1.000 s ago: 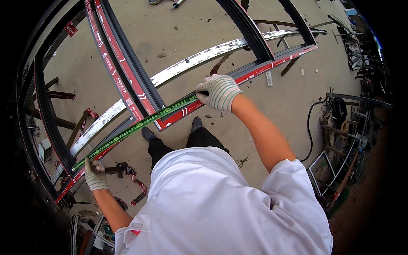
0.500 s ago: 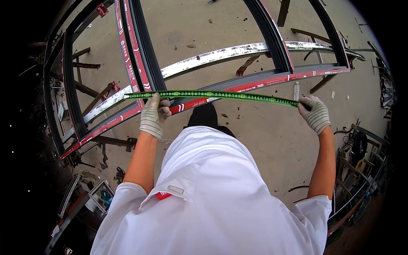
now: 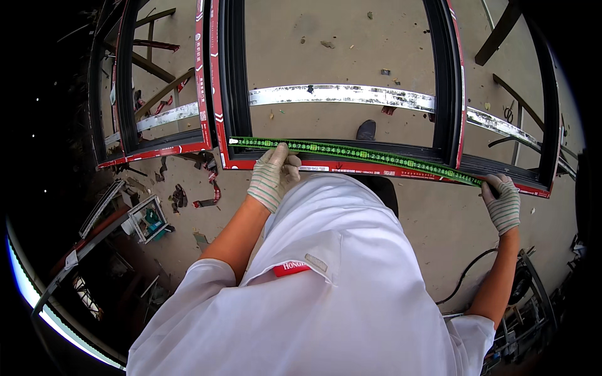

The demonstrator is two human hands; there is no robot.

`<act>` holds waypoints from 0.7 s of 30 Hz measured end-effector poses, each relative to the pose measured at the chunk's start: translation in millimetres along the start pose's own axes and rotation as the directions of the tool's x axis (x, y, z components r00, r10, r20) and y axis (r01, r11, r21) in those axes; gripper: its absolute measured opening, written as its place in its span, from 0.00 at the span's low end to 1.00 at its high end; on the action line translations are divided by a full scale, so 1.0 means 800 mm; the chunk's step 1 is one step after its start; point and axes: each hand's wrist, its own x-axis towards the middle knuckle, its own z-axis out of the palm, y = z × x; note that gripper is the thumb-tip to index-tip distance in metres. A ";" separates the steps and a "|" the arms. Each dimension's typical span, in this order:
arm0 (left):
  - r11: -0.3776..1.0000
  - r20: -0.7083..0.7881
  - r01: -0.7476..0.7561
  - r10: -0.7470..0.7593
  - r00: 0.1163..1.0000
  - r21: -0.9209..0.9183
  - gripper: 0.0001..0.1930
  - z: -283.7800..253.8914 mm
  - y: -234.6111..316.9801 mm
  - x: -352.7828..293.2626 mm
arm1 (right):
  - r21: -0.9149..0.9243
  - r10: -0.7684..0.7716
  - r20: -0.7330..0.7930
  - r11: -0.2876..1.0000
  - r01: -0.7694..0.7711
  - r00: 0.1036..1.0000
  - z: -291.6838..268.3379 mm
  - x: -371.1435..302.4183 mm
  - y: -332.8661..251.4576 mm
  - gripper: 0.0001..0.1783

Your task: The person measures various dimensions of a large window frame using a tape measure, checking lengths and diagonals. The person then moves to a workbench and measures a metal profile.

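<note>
A green measuring tape (image 3: 376,155) stretches across the near side of a dark window frame (image 3: 446,81) edged with red film. My left hand (image 3: 274,174), in a striped glove, pinches the tape a short way from its metal end tip, which lies at the frame's left corner. At the right, my right hand (image 3: 501,202), gloved the same way, is closed on the tape's other end over the near rail. The tape slopes down toward the right hand. Whether a tape case sits inside the right hand is hidden.
A second red-filmed frame section (image 3: 157,150) adjoins on the left. A whitish metal bar (image 3: 345,94) runs beneath the frames. Scraps of film (image 3: 210,194) and debris lie on the floor. A small white frame (image 3: 148,219) stands lower left, and a black cable (image 3: 463,276) curves at lower right.
The view has shifted relative to the frames. The tape's tip has moved from the left section's edge to the larger frame's corner, and more tape shows between my hands.
</note>
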 end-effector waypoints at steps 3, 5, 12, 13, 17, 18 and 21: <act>0.999 -0.097 -0.034 0.032 0.995 -0.018 0.15 -0.006 -0.009 0.008 | -0.016 -0.071 0.035 0.997 0.071 0.997 -0.003 0.037 0.002 0.08; 0.999 -0.125 -0.020 0.015 0.992 -0.038 0.16 -0.007 -0.009 0.013 | -0.029 -0.095 0.048 0.995 0.097 0.994 0.001 0.048 0.005 0.08; 0.998 -0.215 -0.034 0.022 0.976 -0.053 0.16 0.000 -0.010 0.020 | -0.041 -0.116 0.122 0.992 0.121 0.986 -0.006 0.075 0.006 0.08; 0.999 -0.247 -0.037 0.027 0.969 -0.034 0.16 0.000 -0.008 0.021 | -0.054 -0.101 0.154 0.992 0.111 0.983 -0.006 0.079 0.005 0.08; 0.993 -0.344 -0.075 0.041 0.938 -0.087 0.14 0.012 -0.012 0.021 | -0.126 -0.030 0.237 0.990 0.061 0.971 -0.009 0.083 -0.001 0.11; 0.996 -0.342 -0.072 0.049 0.938 -0.053 0.14 0.003 -0.012 0.026 | -0.155 -0.011 0.260 0.986 0.053 0.965 -0.010 0.085 -0.004 0.12; 0.995 -0.405 -0.087 0.063 0.912 -0.041 0.12 -0.003 -0.017 0.030 | -0.186 0.055 0.342 0.982 0.010 0.938 -0.009 0.090 -0.002 0.15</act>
